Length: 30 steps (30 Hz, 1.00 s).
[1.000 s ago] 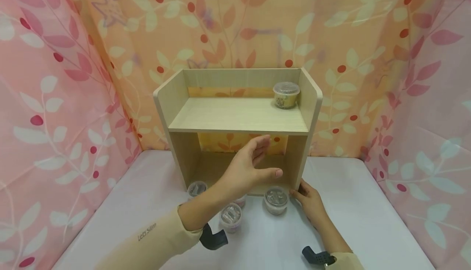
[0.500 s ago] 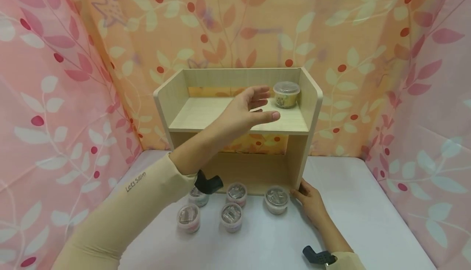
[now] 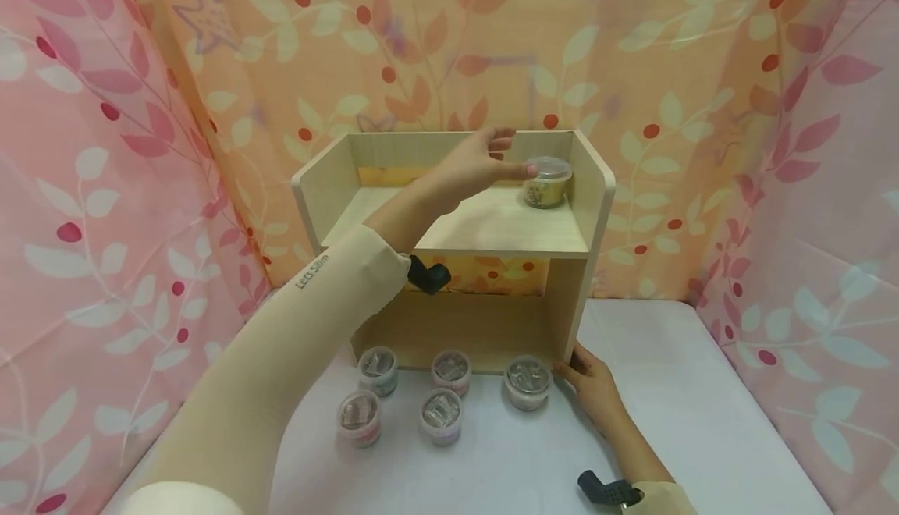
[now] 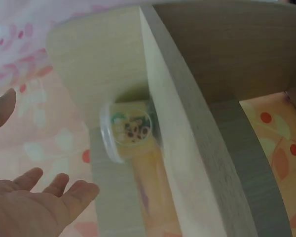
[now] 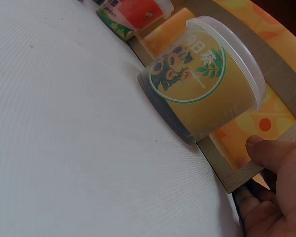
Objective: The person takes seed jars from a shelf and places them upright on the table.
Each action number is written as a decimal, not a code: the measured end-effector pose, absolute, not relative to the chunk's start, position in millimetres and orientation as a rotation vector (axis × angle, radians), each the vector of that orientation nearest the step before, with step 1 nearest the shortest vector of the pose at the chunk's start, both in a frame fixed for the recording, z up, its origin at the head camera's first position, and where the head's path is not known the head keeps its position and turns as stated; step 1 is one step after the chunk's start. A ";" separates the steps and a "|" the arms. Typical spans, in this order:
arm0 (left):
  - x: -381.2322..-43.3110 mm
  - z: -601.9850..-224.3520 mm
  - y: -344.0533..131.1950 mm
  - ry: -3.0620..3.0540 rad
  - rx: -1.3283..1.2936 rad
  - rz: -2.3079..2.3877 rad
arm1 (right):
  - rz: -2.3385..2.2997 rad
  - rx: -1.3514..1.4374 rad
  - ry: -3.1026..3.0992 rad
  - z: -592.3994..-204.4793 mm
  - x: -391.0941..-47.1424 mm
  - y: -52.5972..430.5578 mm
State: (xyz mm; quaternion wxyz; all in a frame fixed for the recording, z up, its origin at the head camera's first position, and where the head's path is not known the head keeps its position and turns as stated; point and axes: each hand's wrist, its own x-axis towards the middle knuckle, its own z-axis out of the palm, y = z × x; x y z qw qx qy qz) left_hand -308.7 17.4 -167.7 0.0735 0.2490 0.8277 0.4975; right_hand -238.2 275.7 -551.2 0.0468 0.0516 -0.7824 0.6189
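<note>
A small wooden shelf unit [image 3: 456, 240] stands on the table. On its upper board, at the right end, sits a yellow lidded tub [image 3: 547, 183], printed with a round label in the left wrist view. My left hand [image 3: 481, 165] reaches over this board with fingers spread and nothing held; in the head view its thumb overlaps the tub's lid, while the left wrist view shows a gap to the tub [image 4: 130, 128]. Low at the shelf's right side panel, my right hand [image 3: 592, 386] pinches the panel's bottom front corner between thumb [image 5: 266, 152] and fingers.
Before the shelf stand several lidded tubs: a yellow sunflower-labelled one [image 5: 202, 79] beside my right hand, then others such as the front-left tub [image 3: 360, 418] and front-middle tub [image 3: 442, 417]. Floral curtains [image 3: 449, 39] enclose the white table [image 3: 520, 472] at back and sides.
My left hand has risen from in front of the lower compartment to above the upper board, beside the yellow tub there. The right hand and the tubs have stayed in place.
</note>
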 end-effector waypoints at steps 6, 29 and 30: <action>-338.2 -178.4 34.4 2.505 0.720 1.505 | 1.875 0.151 -2.389 -550.6 -239.7 276.8; -381.0 -204.7 62.9 2.392 0.644 1.574 | 1.860 0.149 -2.374 -551.2 -244.1 274.2; -381.1 -205.5 64.2 2.398 0.646 1.572 | 1.866 0.145 -2.374 -551.9 -244.5 274.5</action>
